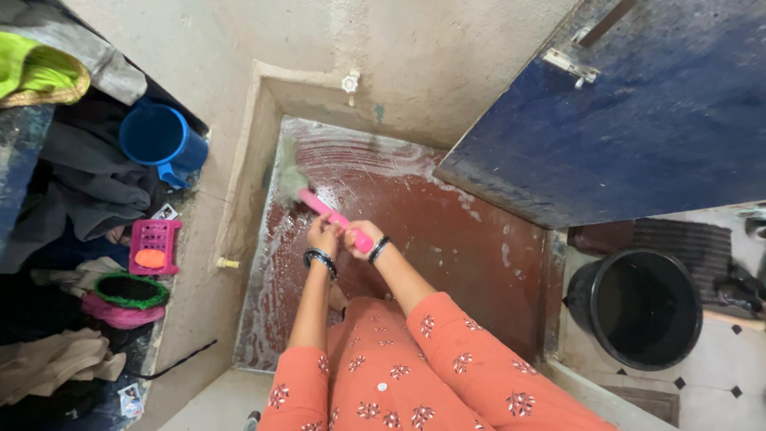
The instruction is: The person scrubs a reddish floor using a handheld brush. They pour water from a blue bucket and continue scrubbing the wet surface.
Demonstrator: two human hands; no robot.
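Orange sleeves (415, 367) with a small white flower print filled the bottom of the view, both forearms reaching forward over a wet, reddish-brown floor (463, 247) streaked with soapy foam. Both hands gripped a pink-handled brush (331, 214): the left hand (323, 235) had its fingers curled tight around the handle, and the right hand (359, 237) was wrapped around the handle's near end, fingers pressed together (dark bangles sat on each wrist). That brush slanted away to the upper left, its pale bristle head (292, 177) down on the floor near the left wall, blurred in the foam.

A white tap (349, 83) stuck out of the plaster wall above the washed patch. On the right, a blue door (638, 120) with a metal latch stood open over the floor, and a black bucket (638, 307) sat beyond a low kerb on white tiles. To the left, on a ledge, lay a blue jug (159, 140), a pink soap tray holding an orange bar (153, 247), a pink basin with a green rim (128, 297) and heaps of cloth (80, 183).
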